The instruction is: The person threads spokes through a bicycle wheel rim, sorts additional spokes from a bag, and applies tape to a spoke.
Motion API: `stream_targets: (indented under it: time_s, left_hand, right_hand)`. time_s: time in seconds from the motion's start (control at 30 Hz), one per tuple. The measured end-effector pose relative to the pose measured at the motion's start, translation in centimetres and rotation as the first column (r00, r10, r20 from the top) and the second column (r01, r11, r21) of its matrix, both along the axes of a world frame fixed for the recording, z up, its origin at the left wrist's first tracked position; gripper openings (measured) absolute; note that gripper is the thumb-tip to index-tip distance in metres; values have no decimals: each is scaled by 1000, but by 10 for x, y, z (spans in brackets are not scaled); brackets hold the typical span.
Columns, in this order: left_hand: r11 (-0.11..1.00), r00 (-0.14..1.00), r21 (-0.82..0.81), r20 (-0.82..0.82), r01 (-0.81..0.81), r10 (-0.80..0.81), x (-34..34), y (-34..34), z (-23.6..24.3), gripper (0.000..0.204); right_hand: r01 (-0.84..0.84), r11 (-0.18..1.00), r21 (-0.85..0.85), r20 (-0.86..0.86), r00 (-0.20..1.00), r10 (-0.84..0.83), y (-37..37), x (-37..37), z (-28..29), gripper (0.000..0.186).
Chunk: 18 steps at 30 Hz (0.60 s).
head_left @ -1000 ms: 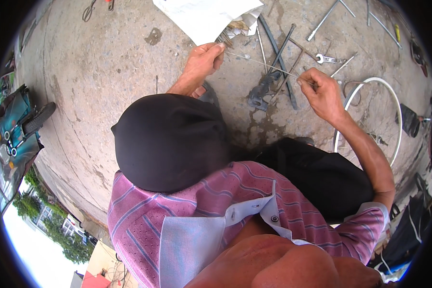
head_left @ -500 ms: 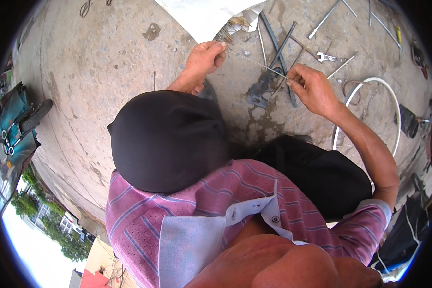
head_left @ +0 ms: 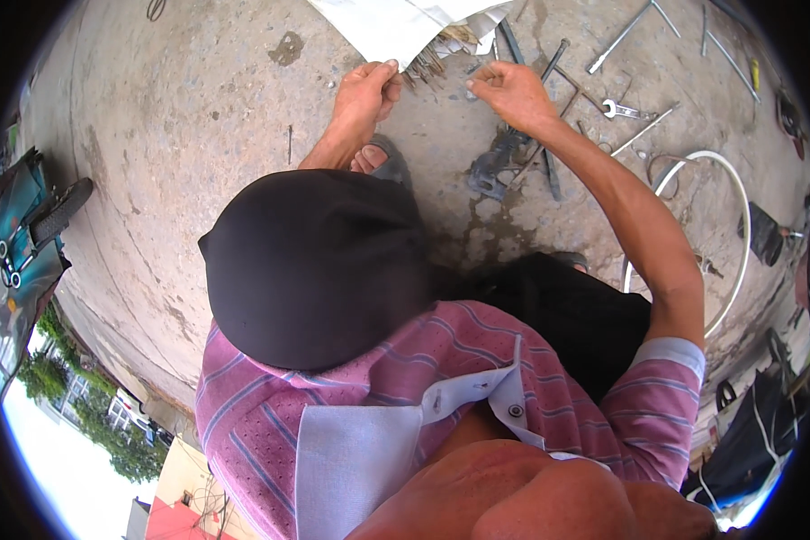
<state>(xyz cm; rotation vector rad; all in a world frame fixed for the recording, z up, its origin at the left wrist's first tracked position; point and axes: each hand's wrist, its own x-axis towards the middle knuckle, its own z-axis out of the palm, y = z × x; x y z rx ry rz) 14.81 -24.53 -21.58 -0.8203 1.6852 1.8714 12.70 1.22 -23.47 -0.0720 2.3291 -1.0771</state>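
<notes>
My left hand (head_left: 365, 101) is closed beside the lower corner of a white sheet (head_left: 369, 31); what its fingertips hold is too small to make out. My right hand (head_left: 511, 94) is pinched a little to its right, with its contents also unclear. Between and just above the hands, thin rusty rods (head_left: 427, 67) stick out from under the sheet. Below my right hand lie dark crossed bars, a dark metal tool (head_left: 486, 177) and a silver spanner (head_left: 630, 112). My sandalled foot (head_left: 378, 160) shows beside my left wrist.
A white wheel rim (head_left: 742, 234) lies at the right, with metal rods (head_left: 621, 40) above it and dark bags (head_left: 747, 450) lower right. A teal motorbike (head_left: 18, 234) stands at the far left. My dark-clad knees fill the middle of the view.
My right hand has moved up and left, closer to my left hand, which has risen slightly. The thin wire seen stretched between them earlier is no longer clearly visible.
</notes>
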Motion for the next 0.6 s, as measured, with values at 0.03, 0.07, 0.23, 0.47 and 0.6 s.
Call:
stream_targets:
  time_s: [0.03, 0.07, 0.23, 0.47, 0.6]
  left_hand:
    - [1000, 1000, 0, 7, -14, 14, 2, -3, -1, 28]
    - [1000, 1000, -3, 8, -21, 21, 3, -5, -3, 28]
    - [1000, 1000, 31, 20, 3, -3, 7, -4, -6, 26]
    - [1000, 1000, 27, 18, 7, -7, 5, -5, -4, 27]
    - [999, 1000, 38, 8, 10, -11, 5, -4, -7, 24]
  right_hand:
    - [4, 1000, -8, -11, 1000, -4, -14, -1, -2, 45]
    - [-3, 1000, -11, -10, 1000, 3, -25, -4, -2, 45]
    - [183, 983, -17, 30, 983, -183, -71, -9, -10, 46]
    - [300, 945, -129, 161, 947, -279, -75, -5, -23, 42]
    - [261, 965, -1, -148, 955, -258, -76, -2, -12, 42]
